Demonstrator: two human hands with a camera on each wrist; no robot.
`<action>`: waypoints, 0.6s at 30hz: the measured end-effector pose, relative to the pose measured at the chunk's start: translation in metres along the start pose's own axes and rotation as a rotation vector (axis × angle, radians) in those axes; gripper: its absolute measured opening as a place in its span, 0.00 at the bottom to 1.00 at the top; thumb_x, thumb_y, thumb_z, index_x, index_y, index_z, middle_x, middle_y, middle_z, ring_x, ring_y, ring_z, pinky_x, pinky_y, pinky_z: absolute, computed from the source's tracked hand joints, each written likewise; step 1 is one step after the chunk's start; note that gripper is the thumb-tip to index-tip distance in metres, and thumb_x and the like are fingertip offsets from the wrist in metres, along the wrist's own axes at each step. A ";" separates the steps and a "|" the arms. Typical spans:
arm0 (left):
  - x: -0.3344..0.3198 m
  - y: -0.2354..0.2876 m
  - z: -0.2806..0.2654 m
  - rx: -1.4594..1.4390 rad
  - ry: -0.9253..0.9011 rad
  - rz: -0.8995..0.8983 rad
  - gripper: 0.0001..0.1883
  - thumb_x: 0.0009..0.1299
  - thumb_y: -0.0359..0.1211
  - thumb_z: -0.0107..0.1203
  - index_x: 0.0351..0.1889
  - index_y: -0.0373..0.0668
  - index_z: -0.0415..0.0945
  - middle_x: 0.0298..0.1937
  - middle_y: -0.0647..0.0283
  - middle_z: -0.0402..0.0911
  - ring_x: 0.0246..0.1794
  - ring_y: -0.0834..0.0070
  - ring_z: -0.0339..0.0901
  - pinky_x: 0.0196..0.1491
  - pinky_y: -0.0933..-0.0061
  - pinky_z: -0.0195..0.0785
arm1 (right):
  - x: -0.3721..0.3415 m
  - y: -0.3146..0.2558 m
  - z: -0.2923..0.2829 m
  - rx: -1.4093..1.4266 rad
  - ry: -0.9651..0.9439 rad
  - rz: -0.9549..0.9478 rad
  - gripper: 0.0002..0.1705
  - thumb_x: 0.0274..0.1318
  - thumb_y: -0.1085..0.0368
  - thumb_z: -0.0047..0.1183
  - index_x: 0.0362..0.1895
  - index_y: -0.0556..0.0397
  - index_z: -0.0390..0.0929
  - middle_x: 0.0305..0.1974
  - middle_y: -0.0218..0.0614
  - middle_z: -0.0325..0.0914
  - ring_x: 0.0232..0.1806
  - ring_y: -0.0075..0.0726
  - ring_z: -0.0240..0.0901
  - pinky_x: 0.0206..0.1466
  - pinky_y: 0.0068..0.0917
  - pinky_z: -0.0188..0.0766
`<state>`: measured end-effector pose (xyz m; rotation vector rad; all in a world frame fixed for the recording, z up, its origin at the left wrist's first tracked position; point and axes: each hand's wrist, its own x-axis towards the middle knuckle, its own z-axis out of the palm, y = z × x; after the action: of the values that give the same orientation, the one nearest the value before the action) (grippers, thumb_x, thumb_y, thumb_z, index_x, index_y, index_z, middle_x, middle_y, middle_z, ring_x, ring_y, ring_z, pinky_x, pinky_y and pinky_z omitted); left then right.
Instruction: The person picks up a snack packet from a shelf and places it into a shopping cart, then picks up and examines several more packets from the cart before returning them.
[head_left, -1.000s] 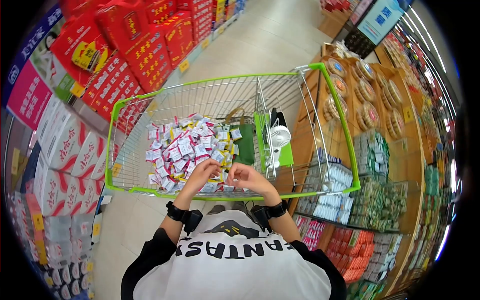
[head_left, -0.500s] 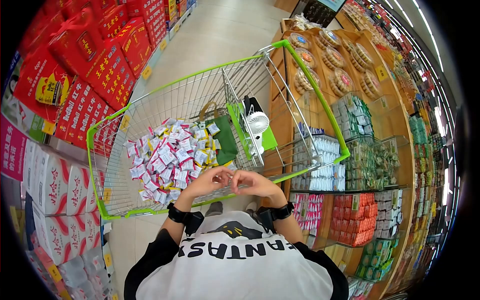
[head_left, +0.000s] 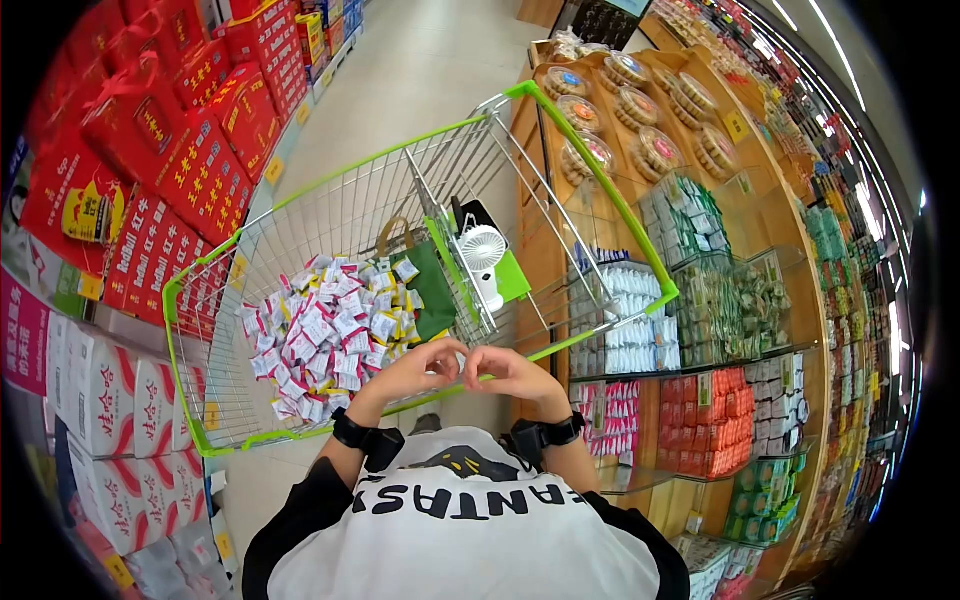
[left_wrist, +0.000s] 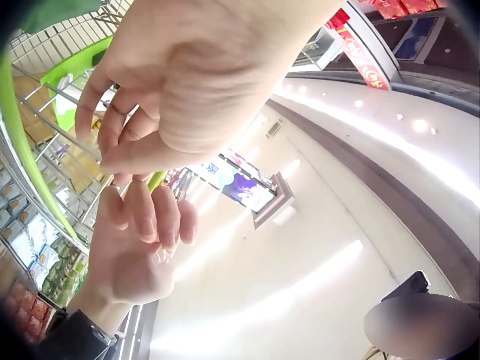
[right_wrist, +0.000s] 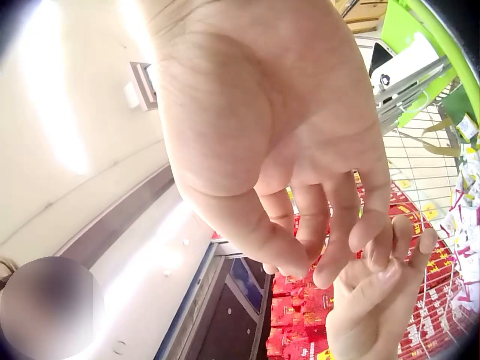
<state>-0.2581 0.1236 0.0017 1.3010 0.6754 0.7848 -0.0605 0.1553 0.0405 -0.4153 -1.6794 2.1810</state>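
Note:
My left hand and right hand hover over the near rim of the shopping cart, fingertips close together. Both have loosely curled fingers and hold nothing. In the left wrist view the left palm fills the top, with the right hand below it. The right wrist view shows the right palm bare. Inside the cart lies a big heap of small wrapped packets, white with pink or yellow ends. A dark green bag lies beside it.
A white handheld fan sits in the cart's child-seat section. Red drink cartons and white boxes are stacked on the left. To the right stands a wooden shelf with round snack tubs and bagged goods.
In the head view the cart and shelf have shifted left, and the cart appears turned. My hands have come closer together, mostly between the first and second frames.

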 end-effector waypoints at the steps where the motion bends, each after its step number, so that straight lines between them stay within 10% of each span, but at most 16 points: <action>1: 0.001 0.001 0.004 -0.038 0.001 -0.025 0.20 0.53 0.23 0.49 0.46 0.41 0.63 0.25 0.70 0.68 0.29 0.84 0.67 0.37 0.80 0.60 | -0.005 -0.001 0.000 0.016 0.005 0.003 0.11 0.42 0.77 0.44 0.34 0.55 0.64 0.32 0.28 0.64 0.35 0.21 0.61 0.42 0.18 0.59; 18: 0.065 -0.005 0.088 -0.130 -0.209 -0.144 0.26 0.54 0.22 0.48 0.53 0.38 0.57 0.28 0.71 0.65 0.31 0.85 0.64 0.37 0.83 0.57 | -0.120 0.002 -0.023 -0.123 0.207 -0.044 0.09 0.43 0.74 0.46 0.33 0.54 0.65 0.31 0.27 0.63 0.35 0.21 0.59 0.42 0.20 0.59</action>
<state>-0.1489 0.1261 0.0101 1.1828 0.5356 0.5574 0.0569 0.1206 0.0345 -0.6096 -1.6954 1.9365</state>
